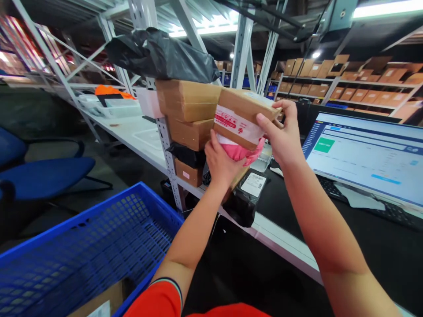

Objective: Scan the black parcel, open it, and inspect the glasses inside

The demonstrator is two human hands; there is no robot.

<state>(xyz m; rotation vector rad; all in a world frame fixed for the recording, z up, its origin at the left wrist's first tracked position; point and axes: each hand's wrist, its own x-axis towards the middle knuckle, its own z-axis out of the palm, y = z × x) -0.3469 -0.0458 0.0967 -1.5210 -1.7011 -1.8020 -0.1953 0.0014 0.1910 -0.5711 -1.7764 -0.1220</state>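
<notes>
A small cardboard box (236,116) with red-printed white tape is held up in front of the stack, slightly tilted. My right hand (284,127) grips its right end, thumb on the near face and fingers over the top edge. My left hand (220,160) is under its lower left side, fingertips at the box's corner. Pink plastic wrapping (236,152) shows between the box and my left palm; whether the left hand grips it too is unclear. Just left rises a stack of parcels with a brown box (188,99) and a black plastic bag (161,55) on top.
A blue crate (142,193) with a carton inside stands at lower left. A labelled black parcel (246,193) lies at the desk edge below my hands. A monitor (366,149) and keyboard (396,211) are at right. A metal rack post (167,163) stands beside the stack.
</notes>
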